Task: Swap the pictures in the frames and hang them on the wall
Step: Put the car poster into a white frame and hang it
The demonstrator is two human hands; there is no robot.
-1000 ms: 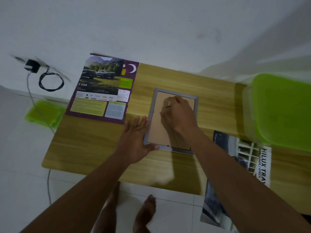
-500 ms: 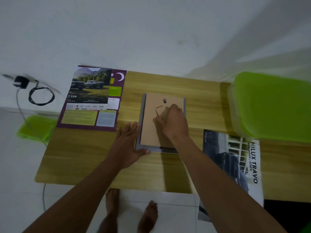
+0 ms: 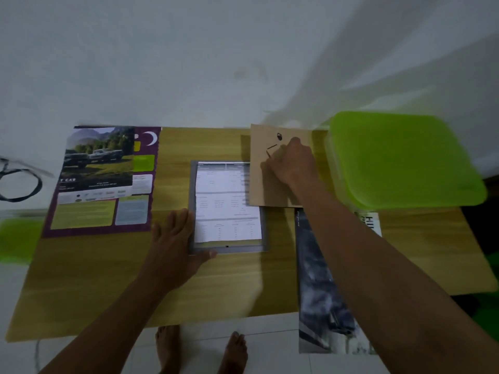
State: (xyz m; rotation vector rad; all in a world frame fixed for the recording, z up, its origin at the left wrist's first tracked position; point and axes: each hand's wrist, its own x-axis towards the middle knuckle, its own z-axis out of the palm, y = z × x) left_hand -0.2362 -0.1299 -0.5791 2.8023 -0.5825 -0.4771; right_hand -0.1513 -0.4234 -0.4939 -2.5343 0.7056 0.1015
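A grey picture frame [image 3: 192, 211] lies face down in the middle of the wooden table [image 3: 81, 279]. Inside it a white printed sheet [image 3: 226, 206] shows its back. My left hand [image 3: 175, 249] lies flat on the frame's lower left corner, thumb on the bottom edge. My right hand [image 3: 291, 163] grips the brown backing board [image 3: 264, 184], which is lifted off the frame and held to its upper right, overlapping the frame's right side. The board carries a small black hanger near its top.
A purple car poster [image 3: 102, 179] lies at the left. A dark car picture [image 3: 318, 292] hangs over the front edge at the right, partly under my arm. A green-lidded box [image 3: 399, 160] stands at the back right. A black cable [image 3: 21, 182] lies beyond the table's left.
My right hand has lifted the backing board off the frame and carried it right and back, uncovering the white sheet. My left hand stays on the frame's corner.
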